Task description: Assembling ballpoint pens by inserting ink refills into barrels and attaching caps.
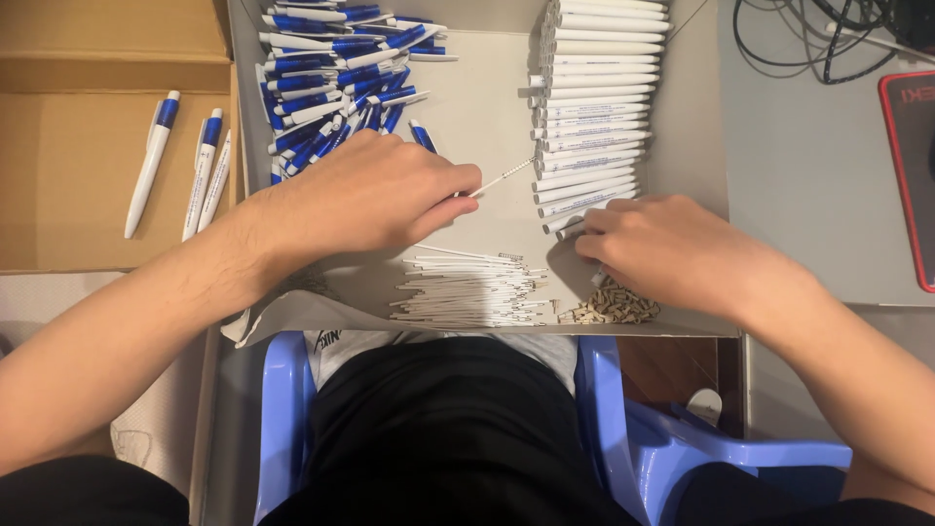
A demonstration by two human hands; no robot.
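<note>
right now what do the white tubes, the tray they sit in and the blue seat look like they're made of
White tubes: likely plastic, smooth and evenly white with a faint sheen; the right hand touches the lowest ones.
Tray: looks like grey cardboard, matte, with a bent, curling front edge.
Blue seat: probably moulded plastic, glossy with soft highlights and rounded edges.

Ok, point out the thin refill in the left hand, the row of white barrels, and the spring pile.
thin refill point(504, 178), head view, middle of its bare shaft.
white barrels point(596, 97), head view, mid-row barrel.
spring pile point(614, 305), head view, pile centre.
</note>
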